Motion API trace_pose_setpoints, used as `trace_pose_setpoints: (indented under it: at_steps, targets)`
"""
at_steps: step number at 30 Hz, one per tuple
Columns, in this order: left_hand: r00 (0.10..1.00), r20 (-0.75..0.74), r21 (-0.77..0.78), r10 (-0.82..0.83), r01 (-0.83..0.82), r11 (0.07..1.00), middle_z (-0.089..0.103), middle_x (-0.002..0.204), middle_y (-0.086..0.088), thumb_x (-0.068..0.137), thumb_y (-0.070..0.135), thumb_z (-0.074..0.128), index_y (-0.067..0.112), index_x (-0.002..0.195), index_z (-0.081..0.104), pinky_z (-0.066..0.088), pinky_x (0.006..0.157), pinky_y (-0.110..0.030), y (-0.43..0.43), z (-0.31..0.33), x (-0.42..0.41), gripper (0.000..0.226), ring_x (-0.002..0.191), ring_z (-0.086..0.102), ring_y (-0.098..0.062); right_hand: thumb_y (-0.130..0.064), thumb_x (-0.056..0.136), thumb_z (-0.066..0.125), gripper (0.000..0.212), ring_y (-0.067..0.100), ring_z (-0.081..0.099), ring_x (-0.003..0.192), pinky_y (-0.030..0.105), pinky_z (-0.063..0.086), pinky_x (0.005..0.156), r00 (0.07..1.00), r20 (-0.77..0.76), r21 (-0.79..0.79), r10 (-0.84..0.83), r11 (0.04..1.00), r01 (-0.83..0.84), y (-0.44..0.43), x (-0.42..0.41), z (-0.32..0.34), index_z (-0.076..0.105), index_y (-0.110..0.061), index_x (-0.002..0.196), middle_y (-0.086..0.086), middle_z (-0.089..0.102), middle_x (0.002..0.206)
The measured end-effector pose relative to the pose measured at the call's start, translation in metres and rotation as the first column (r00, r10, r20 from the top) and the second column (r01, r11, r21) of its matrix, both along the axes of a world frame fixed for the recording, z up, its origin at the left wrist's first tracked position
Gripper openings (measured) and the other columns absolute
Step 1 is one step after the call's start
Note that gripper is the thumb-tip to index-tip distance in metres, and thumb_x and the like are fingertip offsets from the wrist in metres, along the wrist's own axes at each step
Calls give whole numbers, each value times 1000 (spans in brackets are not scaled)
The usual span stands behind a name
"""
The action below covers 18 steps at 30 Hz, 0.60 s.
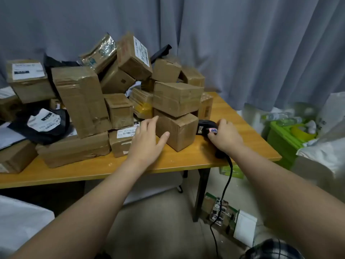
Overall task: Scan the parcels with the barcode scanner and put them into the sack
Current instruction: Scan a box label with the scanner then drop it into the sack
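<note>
A heap of brown cardboard parcels (82, 98) covers the wooden table (186, 161). At the heap's front right stands a small plain box (179, 130) with a larger box (177, 98) stacked on it. My left hand (147, 141) reaches to the small box's left face, fingers spread and straight, thumb near its front side. My right hand (224, 135) grips the black barcode scanner (205, 127), which lies on the table just right of that box. Its cable (224, 191) hangs off the table edge. A white sack (324, 146) sits at the right edge.
A black poly mailer (43, 124) with a white label lies at the heap's left. Right of the table stand a green crate (285, 139) with bottles. On the floor lie a white padded envelope (244, 227) and small packets. Grey curtains hang behind.
</note>
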State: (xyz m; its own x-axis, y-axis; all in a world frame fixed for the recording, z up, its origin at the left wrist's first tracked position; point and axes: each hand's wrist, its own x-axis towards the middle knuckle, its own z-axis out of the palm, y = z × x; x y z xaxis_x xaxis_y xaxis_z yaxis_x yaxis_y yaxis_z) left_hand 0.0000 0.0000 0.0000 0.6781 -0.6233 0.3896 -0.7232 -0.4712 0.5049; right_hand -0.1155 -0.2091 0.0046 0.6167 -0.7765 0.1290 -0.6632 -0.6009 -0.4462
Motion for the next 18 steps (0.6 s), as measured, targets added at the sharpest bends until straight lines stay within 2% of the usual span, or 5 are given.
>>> trace_pose_setpoints:
  at_steps: [3,6,9,13,18]
  targets:
    - [1000,-3,-8,20,-20,1000,30,149,-4,97,46,46,19,150,24,30,110,-36,-9,-3,0,64,138,29,-22,-28,90,64,42,30,58,96,34,43,71,994,-86,168,-70,982,84,-7,4,-7,46,-8,121,12,57,108]
    - [1000,-11,-5,17,-17,1000,28,150,-4,96,47,47,19,151,22,30,110,-36,-15,-4,2,66,138,29,-22,-24,87,70,33,20,53,77,30,41,64,989,-127,260,-73,960,104,-14,7,-11,49,-10,108,3,51,84]
    - [999,-14,-64,30,-30,997,22,152,-4,93,50,51,20,152,19,29,112,-39,-22,7,11,73,140,26,-24,-24,83,74,33,14,48,70,28,40,62,992,-124,382,-27,921,73,-23,6,-15,46,-14,98,1,48,79]
    - [999,0,-170,50,-49,984,15,152,-5,87,54,58,21,152,14,25,112,-42,-36,32,22,85,140,20,-28,-19,83,72,38,20,51,80,34,43,71,975,141,493,-173,866,82,-28,1,-27,45,-11,109,6,52,92]
    - [998,-15,-111,59,-61,992,0,158,-12,78,64,63,28,152,6,16,115,-51,-57,62,39,100,145,6,-34,-7,86,66,36,23,62,64,32,50,57,824,491,577,-282,814,-65,-26,-4,-11,42,-10,113,13,61,90]
